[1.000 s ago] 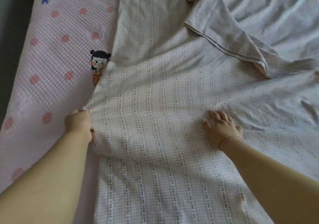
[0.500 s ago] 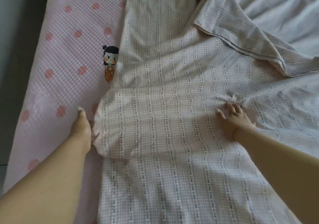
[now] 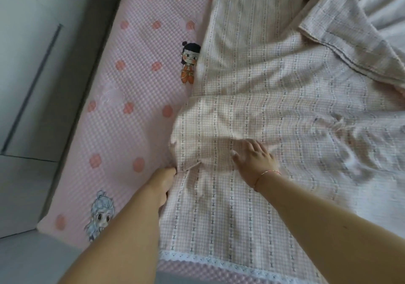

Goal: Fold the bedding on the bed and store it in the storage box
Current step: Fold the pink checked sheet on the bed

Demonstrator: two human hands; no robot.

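The blanket (image 3: 274,113) lay mid-frame on the bed (image 3: 122,99), its roll running left-right just beyond both hands. Left hand (image 3: 163,185) gripped its left edge; right hand (image 3: 254,159) pressed flat, fingers spread, nearer the roll's middle.

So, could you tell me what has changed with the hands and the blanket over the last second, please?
The right hand slid left along the rolled fold of the checked blanket and now lies flat close to the left hand, which went from resting at the blanket's left edge to pinching it lower down. The fold bunched up beside it. The pink mattress cover and the turned-back grey corner lie as before.
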